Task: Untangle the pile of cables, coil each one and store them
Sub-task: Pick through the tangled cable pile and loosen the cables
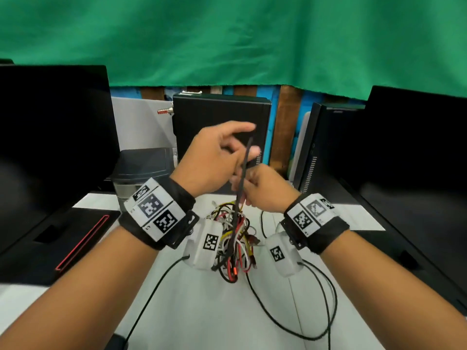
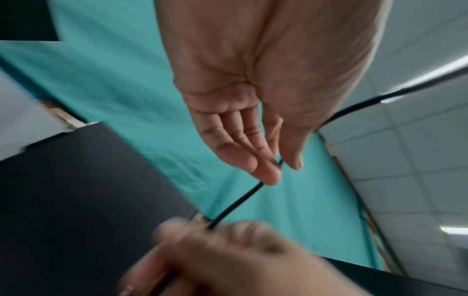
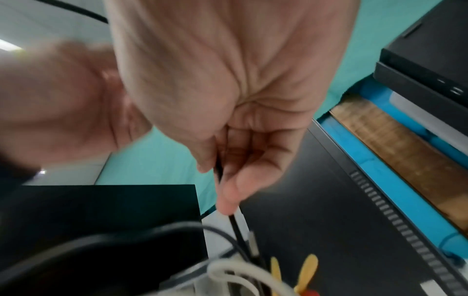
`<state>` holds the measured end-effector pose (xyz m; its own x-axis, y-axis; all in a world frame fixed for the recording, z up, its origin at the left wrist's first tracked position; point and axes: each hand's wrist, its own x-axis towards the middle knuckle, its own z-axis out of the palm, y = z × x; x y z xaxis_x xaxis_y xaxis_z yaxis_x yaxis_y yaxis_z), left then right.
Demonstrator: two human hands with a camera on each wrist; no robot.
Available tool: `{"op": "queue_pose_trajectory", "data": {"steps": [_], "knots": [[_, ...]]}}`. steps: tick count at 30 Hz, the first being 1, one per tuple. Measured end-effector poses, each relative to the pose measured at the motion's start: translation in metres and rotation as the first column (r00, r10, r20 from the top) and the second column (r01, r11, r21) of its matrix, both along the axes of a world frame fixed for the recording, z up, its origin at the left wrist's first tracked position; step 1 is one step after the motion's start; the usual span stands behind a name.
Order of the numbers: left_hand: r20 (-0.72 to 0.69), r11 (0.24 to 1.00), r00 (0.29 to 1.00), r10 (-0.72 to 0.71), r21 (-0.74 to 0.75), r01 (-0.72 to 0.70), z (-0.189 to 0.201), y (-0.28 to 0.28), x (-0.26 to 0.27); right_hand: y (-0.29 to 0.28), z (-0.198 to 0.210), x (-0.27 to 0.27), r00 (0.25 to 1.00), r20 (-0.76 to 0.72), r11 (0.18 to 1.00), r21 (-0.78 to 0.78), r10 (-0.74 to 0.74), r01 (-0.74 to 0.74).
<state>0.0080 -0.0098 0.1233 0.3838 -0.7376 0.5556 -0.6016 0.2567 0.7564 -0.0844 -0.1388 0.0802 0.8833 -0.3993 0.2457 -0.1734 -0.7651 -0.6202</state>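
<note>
We are holding both hands up over the table (image 1: 192,306), close together, with one black cable (image 1: 244,170) running between them. Our right hand (image 1: 265,189) is pinching that cable, thumb against curled fingers (image 3: 233,192), and the cable is leaving the bottom of the grip and dropping straight into the pile (image 1: 233,238). Above the right hand the cable is rising at a slant to our left hand (image 1: 217,160), which is sitting just up and to the left of the right one. The left fingers (image 2: 253,152) are lying nearly straight and relaxed, the cable passing between fingertips and thumb; the wrist view is blurred, so it is probably only touching there, not clamped. The pile, a knot of red, white, yellow and black leads, is lying on the table directly beneath both hands, between the wrists. A lidded bin (image 1: 141,170) is standing beyond the left wrist, well apart from the pile.
</note>
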Motion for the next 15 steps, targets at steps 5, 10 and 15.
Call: {"op": "queue_pose_trajectory", "data": {"steps": [5,10,15], "knots": [[-0.045,0.935,0.999,0.02,0.356,-0.002,-0.063,-0.005,0.027,-0.002,0.046,-0.007,0.991,0.127,0.999,0.017,-0.034,0.032],[0.058,0.924,0.994,0.092,0.367,-0.107,-0.094,-0.029,0.034,0.012,0.064,-0.004,0.904,0.427,0.997,-0.083,0.028,0.009],[0.134,0.952,0.985,0.111,0.271,-0.144,-0.052,-0.024,0.038,-0.003,0.024,-0.008,0.95,0.311,0.989,0.129,0.027,-0.07]]}}
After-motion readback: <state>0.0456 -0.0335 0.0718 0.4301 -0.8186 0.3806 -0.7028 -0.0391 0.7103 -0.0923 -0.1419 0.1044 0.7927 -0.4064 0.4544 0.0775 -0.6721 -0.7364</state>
